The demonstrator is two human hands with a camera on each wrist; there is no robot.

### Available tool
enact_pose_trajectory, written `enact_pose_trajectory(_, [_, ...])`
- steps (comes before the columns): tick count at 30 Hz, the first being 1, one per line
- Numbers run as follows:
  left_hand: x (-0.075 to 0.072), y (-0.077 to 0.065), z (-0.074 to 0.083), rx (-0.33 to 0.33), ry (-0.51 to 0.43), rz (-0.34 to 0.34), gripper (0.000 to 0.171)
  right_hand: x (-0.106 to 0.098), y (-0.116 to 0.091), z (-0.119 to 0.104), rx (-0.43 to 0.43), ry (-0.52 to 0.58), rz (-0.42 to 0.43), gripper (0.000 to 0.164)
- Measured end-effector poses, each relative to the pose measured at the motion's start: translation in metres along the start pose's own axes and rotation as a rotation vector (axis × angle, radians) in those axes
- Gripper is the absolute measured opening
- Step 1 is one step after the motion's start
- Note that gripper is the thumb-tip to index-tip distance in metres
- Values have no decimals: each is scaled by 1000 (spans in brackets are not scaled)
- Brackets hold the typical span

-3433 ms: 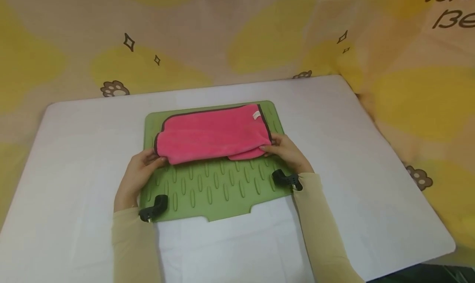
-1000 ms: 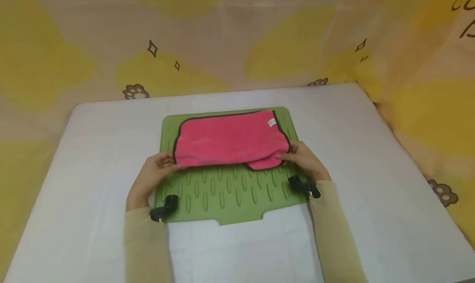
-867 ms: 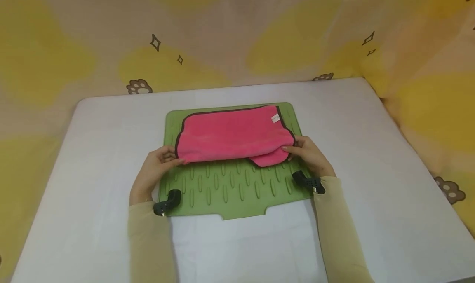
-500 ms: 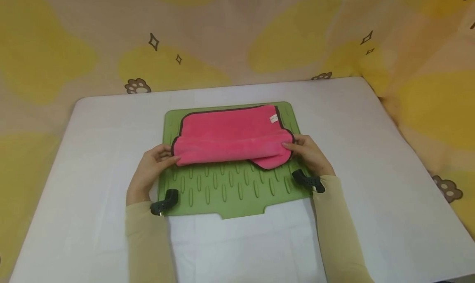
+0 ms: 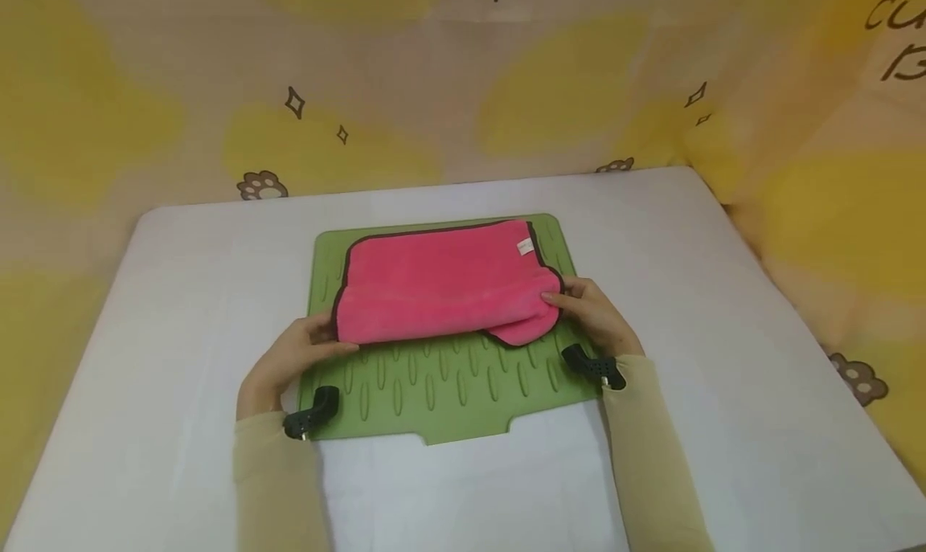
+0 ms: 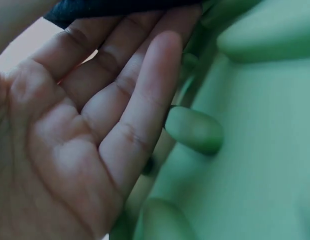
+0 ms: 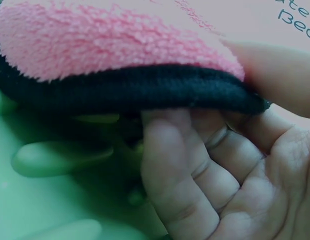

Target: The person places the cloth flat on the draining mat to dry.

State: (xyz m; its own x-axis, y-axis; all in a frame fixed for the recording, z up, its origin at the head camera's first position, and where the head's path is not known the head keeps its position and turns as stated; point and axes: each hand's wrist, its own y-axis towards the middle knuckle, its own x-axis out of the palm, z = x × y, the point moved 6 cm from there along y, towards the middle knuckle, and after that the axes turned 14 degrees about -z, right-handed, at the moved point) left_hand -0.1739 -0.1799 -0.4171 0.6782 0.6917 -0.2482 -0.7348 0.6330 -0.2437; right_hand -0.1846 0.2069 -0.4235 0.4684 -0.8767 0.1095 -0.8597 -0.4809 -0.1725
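A pink fleecy cloth [image 5: 441, 283] with dark edging lies folded over on a green ridged mat [image 5: 412, 399]. Its near part curls over as a soft roll, and a loose flap sticks out at the near right. With the thumb in front and fingers behind, my left hand [image 5: 285, 363] pinches the near left corner. The left wrist view shows this hand's palm [image 6: 65, 150] beneath the dark edge, beside the mat's ridges. At the right end my right hand [image 5: 596, 315] holds the cloth, thumb on top and fingers [image 7: 167, 155] under the dark border.
The mat rests on a white-covered table [image 5: 709, 311], its tabbed edge facing me. A yellow and beige patterned curtain [image 5: 405, 70] hangs along the table's back and right side. Each wrist carries a small black camera mount [image 5: 314, 413].
Both hands keep their hold on the cloth. Its near edge has come slightly toward me, and the flap at the near right shows more than at first. The head view has shifted.
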Motion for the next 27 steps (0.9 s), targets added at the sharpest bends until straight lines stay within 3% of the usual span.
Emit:
enact_pose_trajectory(6, [2, -7, -1, -10, -4, 38, 48, 3, 0, 5, 0, 31, -14, 13])
enact_pose_trajectory(15, [2, -3, 4, -27, 21, 68, 42, -4, -3, 5, 16, 35, 10, 11])
enact_pose_trajectory(27, [-4, -3, 5, 17, 69, 154, 36, -5, -3, 3, -3, 47, 2, 11])
